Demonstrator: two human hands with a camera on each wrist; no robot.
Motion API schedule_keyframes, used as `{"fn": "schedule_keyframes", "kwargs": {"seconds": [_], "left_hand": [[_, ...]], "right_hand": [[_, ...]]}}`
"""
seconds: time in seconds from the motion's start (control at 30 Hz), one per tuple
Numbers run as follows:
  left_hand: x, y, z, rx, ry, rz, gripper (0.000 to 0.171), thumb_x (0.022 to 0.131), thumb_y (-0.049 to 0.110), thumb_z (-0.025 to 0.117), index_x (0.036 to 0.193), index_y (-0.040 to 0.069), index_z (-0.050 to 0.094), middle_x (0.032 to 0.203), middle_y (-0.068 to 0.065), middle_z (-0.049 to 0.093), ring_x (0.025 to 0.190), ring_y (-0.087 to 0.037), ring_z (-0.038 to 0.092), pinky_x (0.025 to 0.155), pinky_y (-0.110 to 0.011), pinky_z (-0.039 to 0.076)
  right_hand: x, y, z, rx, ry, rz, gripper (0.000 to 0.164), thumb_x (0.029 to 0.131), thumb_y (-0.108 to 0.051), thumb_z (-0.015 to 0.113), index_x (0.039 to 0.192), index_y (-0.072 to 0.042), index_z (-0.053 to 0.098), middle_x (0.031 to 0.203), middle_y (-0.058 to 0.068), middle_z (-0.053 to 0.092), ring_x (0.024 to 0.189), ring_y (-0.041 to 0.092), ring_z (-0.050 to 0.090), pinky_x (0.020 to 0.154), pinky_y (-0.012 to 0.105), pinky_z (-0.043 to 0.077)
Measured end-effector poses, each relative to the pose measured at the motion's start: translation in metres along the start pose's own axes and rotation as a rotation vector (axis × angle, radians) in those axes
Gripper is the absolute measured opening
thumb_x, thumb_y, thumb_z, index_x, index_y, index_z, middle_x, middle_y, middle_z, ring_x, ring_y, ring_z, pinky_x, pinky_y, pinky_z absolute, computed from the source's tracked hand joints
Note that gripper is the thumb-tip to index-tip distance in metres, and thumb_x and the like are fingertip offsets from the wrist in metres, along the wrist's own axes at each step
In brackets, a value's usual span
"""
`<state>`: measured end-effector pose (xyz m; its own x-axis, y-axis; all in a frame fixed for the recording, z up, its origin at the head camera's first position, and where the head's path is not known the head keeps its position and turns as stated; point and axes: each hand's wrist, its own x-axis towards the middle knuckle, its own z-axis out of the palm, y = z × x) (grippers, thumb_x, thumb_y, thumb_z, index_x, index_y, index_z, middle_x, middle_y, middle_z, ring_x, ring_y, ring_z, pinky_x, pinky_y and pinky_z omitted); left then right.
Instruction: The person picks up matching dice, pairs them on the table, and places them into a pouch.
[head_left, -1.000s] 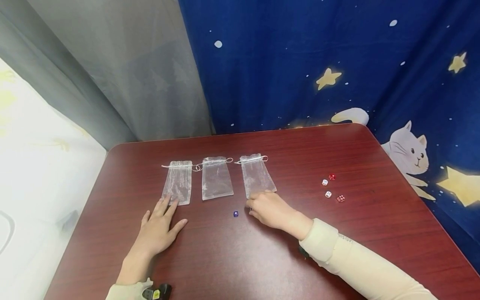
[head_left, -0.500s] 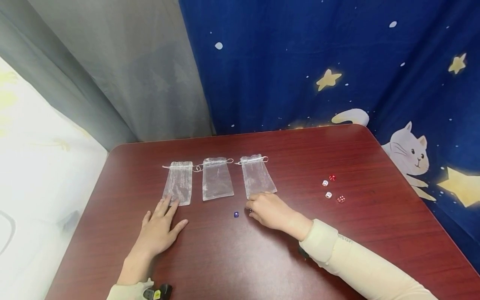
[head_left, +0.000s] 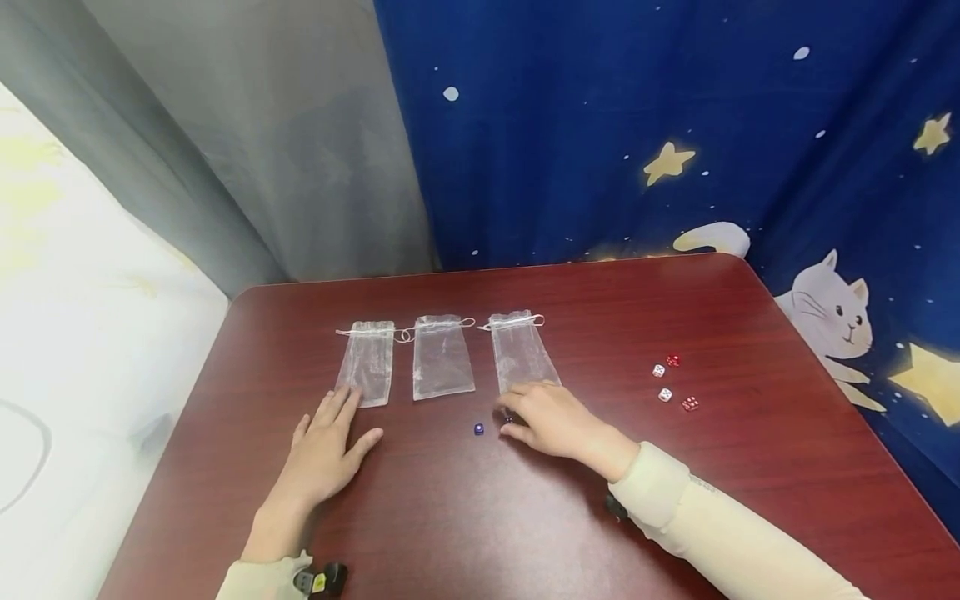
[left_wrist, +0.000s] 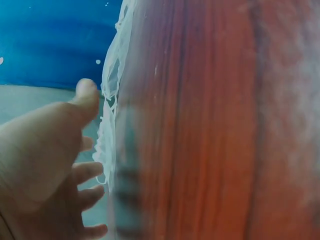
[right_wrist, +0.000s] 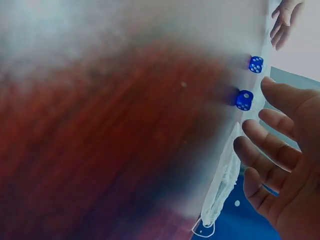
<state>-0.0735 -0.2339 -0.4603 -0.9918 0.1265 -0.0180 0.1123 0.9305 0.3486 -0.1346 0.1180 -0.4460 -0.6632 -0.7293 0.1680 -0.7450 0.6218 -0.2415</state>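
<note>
Two blue dice sit on the table before the middle and right bags. The left blue die [head_left: 479, 429] lies apart from both hands. My right hand [head_left: 547, 419] is at the other blue die [head_left: 508, 420], thumb and fingers parted around it; in the right wrist view both dice rest on the tabletop by the loosely bent fingers. Three sheer drawstring bags lie flat in a row: left [head_left: 367, 364], middle [head_left: 442, 358] and right [head_left: 525, 354]. My left hand [head_left: 321, 454] lies with fingers stretched, their tips on the left bag's lower edge.
To the right on the dark red table [head_left: 600, 333] are two white dice, one [head_left: 658, 371] behind the other [head_left: 665, 395], and two red dice, one [head_left: 673, 361] at the back and one [head_left: 690, 403] nearer. Curtains [head_left: 600, 125] hang behind the table.
The right hand's thumb and fingers have spread slightly, showing more of the blue die between them. The head view has shifted a little. My left hand stays by the left bag.
</note>
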Motion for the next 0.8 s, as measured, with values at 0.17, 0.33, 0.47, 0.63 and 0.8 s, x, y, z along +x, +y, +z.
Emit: {"fn": "schedule_keyframes", "kwargs": {"seconds": [0.17, 0.33, 0.47, 0.63, 0.8], "left_hand": [[0.008, -0.002, -0.006, 0.0, 0.092, 0.01, 0.069, 0.103, 0.043, 0.055, 0.152, -0.003, 0.038, 0.157, -0.029, 0.033, 0.144, -0.05, 0.029, 0.108, -0.074, 0.025], [0.023, -0.008, -0.014, -0.018, 0.164, 0.016, 0.058, 0.102, 0.027, 0.059, 0.144, -0.011, 0.046, 0.147, -0.033, 0.044, 0.133, -0.053, 0.043, 0.097, -0.075, 0.037], [0.039, -0.009, -0.024, -0.066, 0.166, -0.018, 0.054, 0.102, 0.019, 0.058, 0.142, -0.015, 0.045, 0.139, -0.036, 0.048, 0.128, -0.054, 0.047, 0.101, -0.07, 0.039], [0.06, -0.013, -0.032, -0.084, 0.145, -0.059, 0.053, 0.103, 0.019, 0.056, 0.142, -0.015, 0.044, 0.137, -0.038, 0.049, 0.128, -0.055, 0.046, 0.104, -0.067, 0.039], [0.079, -0.02, -0.033, -0.075, 0.121, -0.069, 0.049, 0.103, 0.018, 0.051, 0.14, -0.015, 0.046, 0.133, -0.039, 0.052, 0.125, -0.056, 0.048, 0.102, -0.068, 0.039]], "right_hand": [[0.001, 0.001, -0.005, 0.008, 0.033, 0.01, 0.03, 0.091, -0.03, 0.078, 0.114, -0.011, 0.073, 0.098, -0.002, 0.069, 0.088, 0.016, 0.068, 0.08, 0.04, 0.056], [0.004, 0.003, -0.011, 0.023, 0.071, 0.012, 0.029, 0.091, -0.027, 0.077, 0.114, -0.01, 0.073, 0.101, 0.0, 0.07, 0.09, 0.018, 0.069, 0.08, 0.041, 0.056], [0.005, 0.005, -0.015, 0.025, 0.104, 0.02, 0.029, 0.09, -0.027, 0.078, 0.113, -0.011, 0.073, 0.103, 0.0, 0.071, 0.093, 0.019, 0.07, 0.079, 0.043, 0.056], [0.007, 0.006, -0.017, 0.021, 0.118, 0.037, 0.03, 0.091, -0.029, 0.077, 0.114, -0.011, 0.072, 0.106, 0.0, 0.071, 0.098, 0.02, 0.07, 0.081, 0.044, 0.056], [0.009, 0.007, -0.018, 0.038, 0.125, 0.05, 0.031, 0.091, -0.029, 0.077, 0.115, -0.011, 0.072, 0.108, 0.001, 0.072, 0.099, 0.022, 0.07, 0.085, 0.045, 0.056]]}}
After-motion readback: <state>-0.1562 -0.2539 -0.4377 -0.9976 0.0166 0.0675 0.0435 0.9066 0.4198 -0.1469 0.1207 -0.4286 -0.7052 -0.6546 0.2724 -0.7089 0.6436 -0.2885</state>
